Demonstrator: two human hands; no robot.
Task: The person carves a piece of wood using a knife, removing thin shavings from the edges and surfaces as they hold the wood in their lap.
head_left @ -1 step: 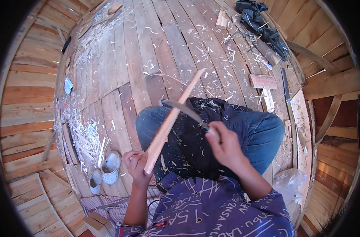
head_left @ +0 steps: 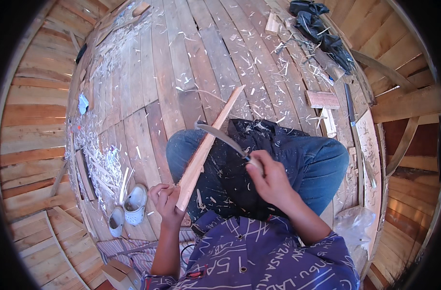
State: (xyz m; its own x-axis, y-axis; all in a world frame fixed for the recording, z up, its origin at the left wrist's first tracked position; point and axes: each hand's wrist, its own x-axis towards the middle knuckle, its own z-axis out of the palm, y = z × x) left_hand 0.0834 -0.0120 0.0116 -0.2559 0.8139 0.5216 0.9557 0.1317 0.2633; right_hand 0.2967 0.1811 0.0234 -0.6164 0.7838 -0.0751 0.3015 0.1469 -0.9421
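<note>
Wooden stick (head_left: 196, 168), near end gripped by fingers of left hand (head_left: 166, 202), curved knife (head_left: 226, 138), handle (head_left: 255, 166) gripped by fingers of right hand (head_left: 272, 180)

Curled left fingers (head_left: 158, 194) (right fingers (head_left: 267, 160) likewise)

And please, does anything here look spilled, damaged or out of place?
Yes: wood shavings look spilled, heaped at the left near the pale clogs and strewn across the floorboards rather than gathered together. I see no clear damage on the curved knife in the right hand or the wooden strip in the left hand.
</note>
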